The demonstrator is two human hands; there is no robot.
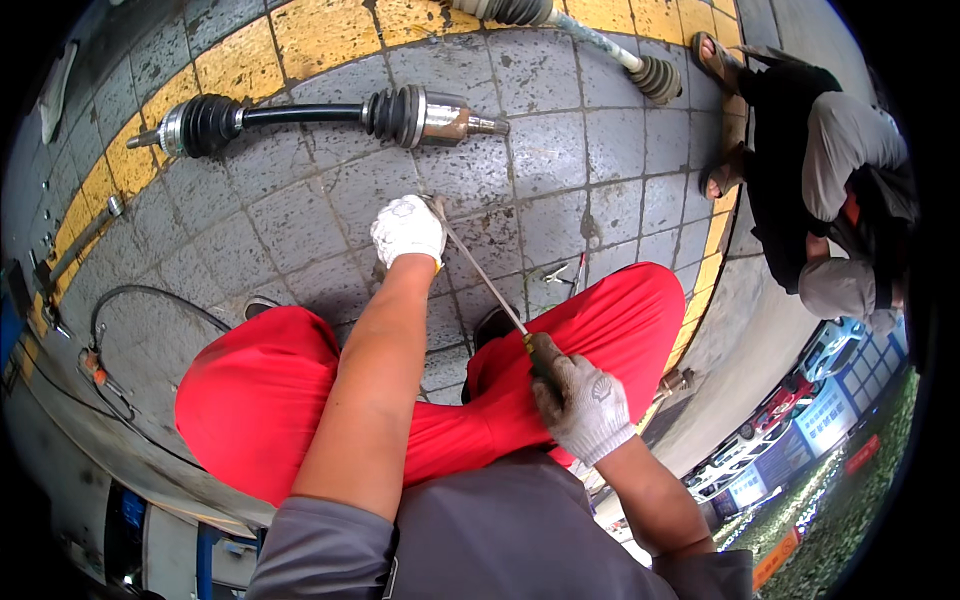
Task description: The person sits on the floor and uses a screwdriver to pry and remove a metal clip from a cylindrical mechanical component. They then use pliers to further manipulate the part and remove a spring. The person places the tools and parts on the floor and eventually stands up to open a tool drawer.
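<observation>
My right hand [588, 408], in a grey-white knit glove, grips the dark green handle of a long screwdriver [487, 280]. The steel shank slants up and left across the space between my knees. Its far end reaches a small brownish piece [437, 206] beside my left hand [408, 232]. That hand wears a white glove and is closed; what its fingers hold, if anything, is hidden. Beyond my hands a drive axle [305, 114] with black ribbed boots lies on the grey tiles. Neither hand touches it.
A second, dirtier drive axle [598, 45] lies farther off. Pliers [556, 274] rest near my right knee. To the left are a long-handled socket wrench [85, 245] and a black hose [150, 289]. At right a person [840, 170] sits by the yellow border.
</observation>
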